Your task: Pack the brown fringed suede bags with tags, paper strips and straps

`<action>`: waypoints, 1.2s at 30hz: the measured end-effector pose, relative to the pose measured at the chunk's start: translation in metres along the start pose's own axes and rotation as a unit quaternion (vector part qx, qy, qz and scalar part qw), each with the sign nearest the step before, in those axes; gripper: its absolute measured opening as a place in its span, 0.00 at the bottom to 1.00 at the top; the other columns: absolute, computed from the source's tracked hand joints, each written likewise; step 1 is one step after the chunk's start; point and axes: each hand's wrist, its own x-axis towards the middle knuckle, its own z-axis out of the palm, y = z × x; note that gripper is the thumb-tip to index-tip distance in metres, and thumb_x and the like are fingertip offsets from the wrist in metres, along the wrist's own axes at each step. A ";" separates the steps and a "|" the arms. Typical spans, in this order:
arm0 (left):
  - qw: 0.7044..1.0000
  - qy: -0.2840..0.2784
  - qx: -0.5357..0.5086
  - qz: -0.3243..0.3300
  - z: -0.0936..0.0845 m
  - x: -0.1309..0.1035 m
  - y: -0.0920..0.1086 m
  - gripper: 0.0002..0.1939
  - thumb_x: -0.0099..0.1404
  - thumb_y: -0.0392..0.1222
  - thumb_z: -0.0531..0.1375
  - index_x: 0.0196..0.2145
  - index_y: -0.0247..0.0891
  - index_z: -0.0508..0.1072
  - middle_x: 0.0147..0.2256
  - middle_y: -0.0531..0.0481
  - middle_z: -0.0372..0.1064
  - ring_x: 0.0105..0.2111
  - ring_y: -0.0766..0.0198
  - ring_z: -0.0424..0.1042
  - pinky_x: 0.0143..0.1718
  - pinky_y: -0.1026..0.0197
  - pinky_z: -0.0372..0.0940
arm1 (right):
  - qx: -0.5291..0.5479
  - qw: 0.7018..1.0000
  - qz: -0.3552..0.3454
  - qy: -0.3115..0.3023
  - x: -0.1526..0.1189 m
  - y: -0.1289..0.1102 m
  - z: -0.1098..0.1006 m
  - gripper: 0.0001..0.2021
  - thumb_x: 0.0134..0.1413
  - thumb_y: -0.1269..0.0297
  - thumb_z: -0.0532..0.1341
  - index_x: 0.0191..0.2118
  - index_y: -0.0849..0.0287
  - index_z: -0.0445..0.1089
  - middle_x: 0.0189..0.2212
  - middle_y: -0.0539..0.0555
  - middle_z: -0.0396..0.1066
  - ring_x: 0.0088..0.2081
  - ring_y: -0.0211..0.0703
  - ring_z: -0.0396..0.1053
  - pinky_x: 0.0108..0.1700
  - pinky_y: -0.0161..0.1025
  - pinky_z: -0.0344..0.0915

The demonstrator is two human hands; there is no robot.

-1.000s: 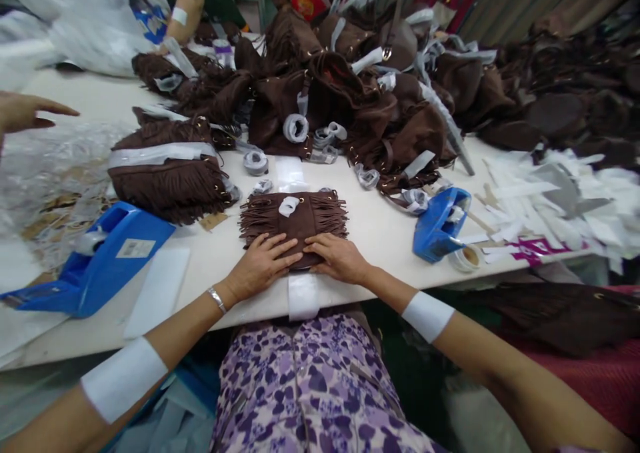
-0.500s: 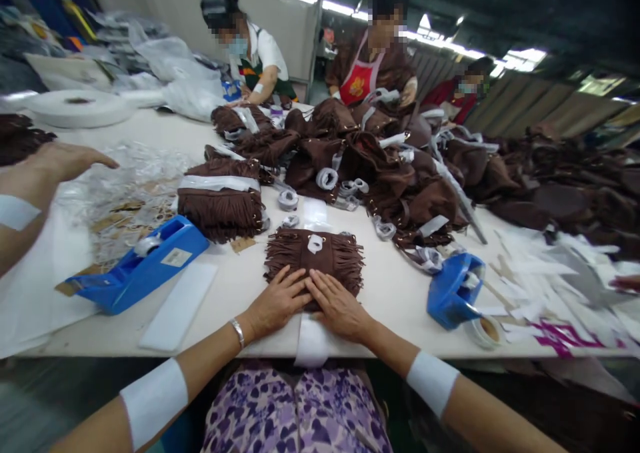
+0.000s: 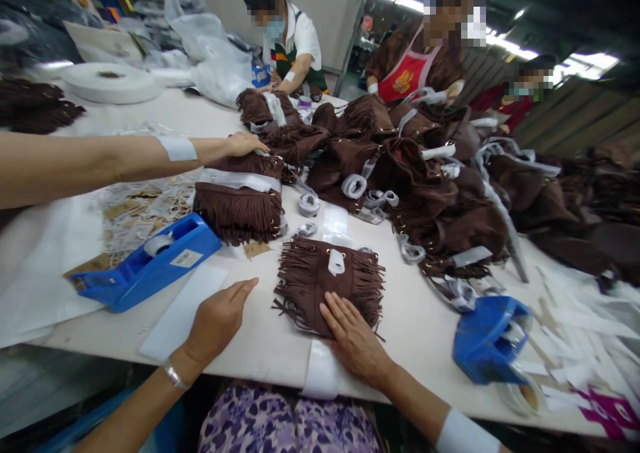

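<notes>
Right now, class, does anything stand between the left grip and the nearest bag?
Nothing visible does. White tabletop shows between the left grip and the bag. The right grip rests on the bag's near part. The blue dispenser sits leftward, outside that gap.

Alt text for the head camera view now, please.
A right hand rests on a fringed brown bag on a white table, the left hand apart from it near a blue tape dispenser. More brown bags lie heaped behind.

Ceiling lights [image 3: 597, 61] glare at upper right; outer edges blur.
</notes>
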 end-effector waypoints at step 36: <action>0.649 0.079 -0.561 -0.508 0.008 0.015 0.092 0.11 0.65 0.46 0.56 0.43 0.39 0.66 0.42 0.46 0.74 0.24 0.68 0.68 0.25 0.62 0.64 | 0.039 0.999 0.011 -0.006 -0.001 0.001 0.001 0.36 0.60 0.73 0.52 0.71 0.64 0.39 0.71 0.62 0.36 0.71 0.57 0.36 0.67 0.61 0.52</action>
